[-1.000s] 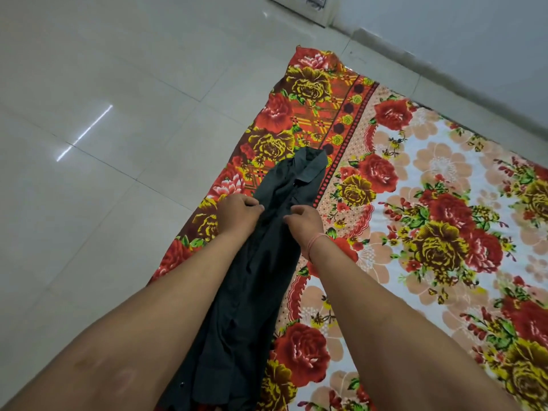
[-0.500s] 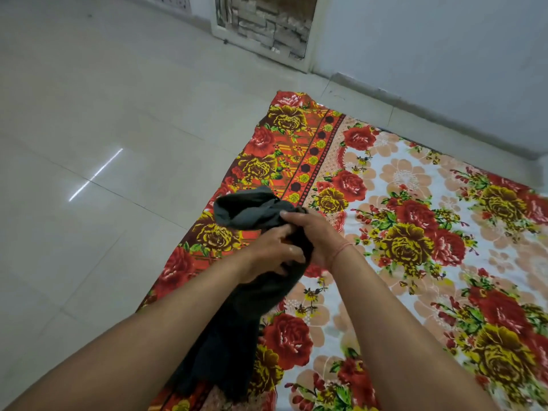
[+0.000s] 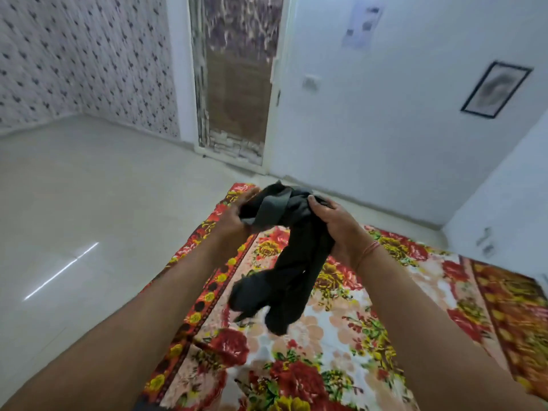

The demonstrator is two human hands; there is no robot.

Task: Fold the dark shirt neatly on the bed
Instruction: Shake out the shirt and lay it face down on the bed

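The dark shirt (image 3: 292, 262) hangs bunched in the air above the floral bed sheet (image 3: 350, 336). Its upper part is gathered between both hands and its lower end dangles free, clear of the sheet. My left hand (image 3: 234, 221) grips the bunched top from the left. My right hand (image 3: 338, 225), with a thin thread band on the wrist, holds the fabric from the right. The picture is a little blurred by motion.
Pale floor tiles (image 3: 89, 218) spread to the left of the sheet. A door (image 3: 237, 84) stands in the far wall, a framed picture (image 3: 495, 89) hangs on the white wall at right, and a patterned wall (image 3: 83, 60) is at far left.
The shirt lay stretched flat along the sheet's border a second ago. Both hands gathered it and lifted it off the sheet, and my head tilted up so the door and walls came into sight.
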